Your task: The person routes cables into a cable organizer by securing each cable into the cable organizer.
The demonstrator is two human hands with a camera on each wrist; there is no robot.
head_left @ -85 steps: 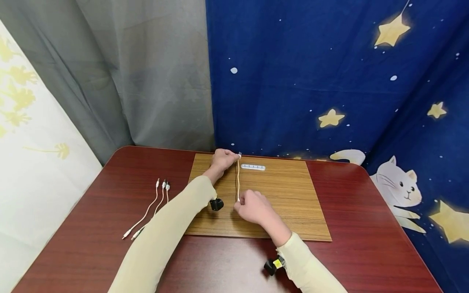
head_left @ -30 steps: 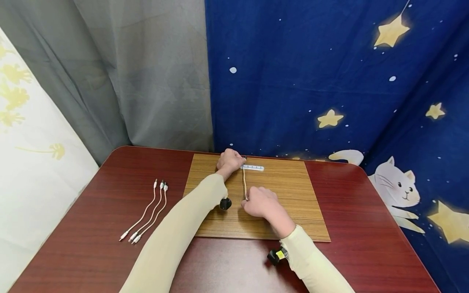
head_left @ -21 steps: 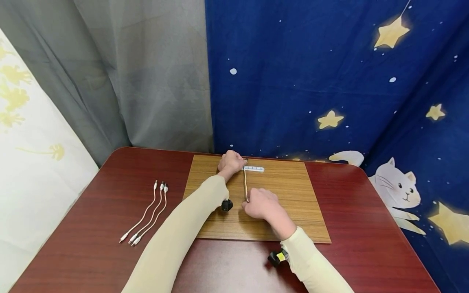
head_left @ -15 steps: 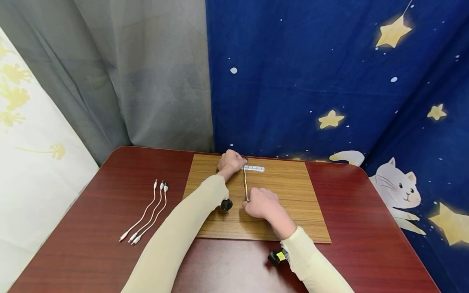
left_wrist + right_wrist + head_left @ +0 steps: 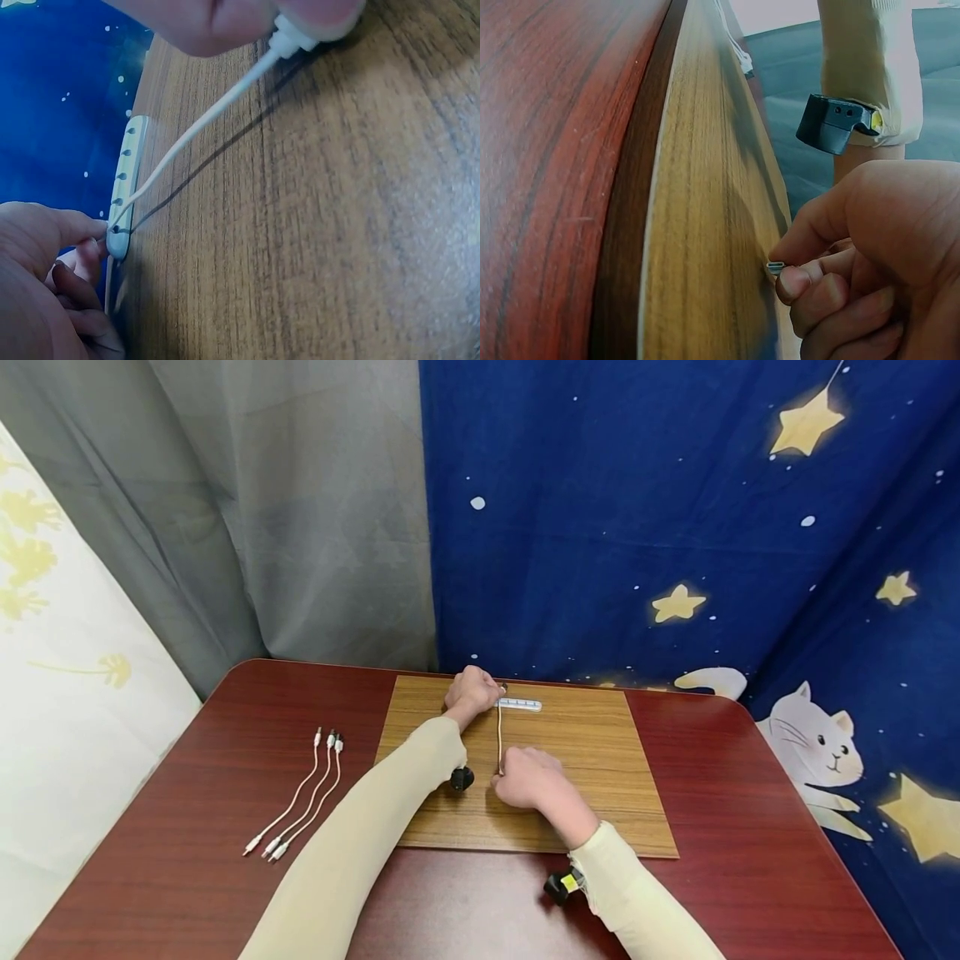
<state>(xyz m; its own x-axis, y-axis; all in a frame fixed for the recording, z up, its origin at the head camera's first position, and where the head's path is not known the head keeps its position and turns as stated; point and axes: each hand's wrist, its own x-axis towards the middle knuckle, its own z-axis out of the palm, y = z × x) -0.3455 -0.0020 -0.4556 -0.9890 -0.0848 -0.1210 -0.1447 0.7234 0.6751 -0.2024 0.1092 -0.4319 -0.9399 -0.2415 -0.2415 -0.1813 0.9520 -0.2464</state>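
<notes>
White cable lined up at the slotted strip's end slot

In the head view, a wooden board (image 5: 592, 760) lies on the red-brown bench (image 5: 450, 902). The white cable (image 5: 500, 731) runs between the two hands above the board, crossing by the left end of the slotted strip (image 5: 522, 704). The left hand (image 5: 468, 690) grips the far end, where a dark tip shows past the fingers; the right hand (image 5: 528, 777) pinches the near end. Three spare cables (image 5: 309, 811) lie side by side to the left of the board.

In the left wrist view, the left hand has thumb and finger closed on the cable just beside the strip, and the cable meets the end slot. Whether it is seated there cannot be told. The right hand's fingers close on the white plug housing at the other end.

In the right wrist view, thumb and forefinger pinch the plug, its metal tip (image 5: 776, 267) poking out between them.

The step in hand looks like fitting the cable into that slot. The next move probably calls for modest tension and a downward press before either hand lets go.
</notes>
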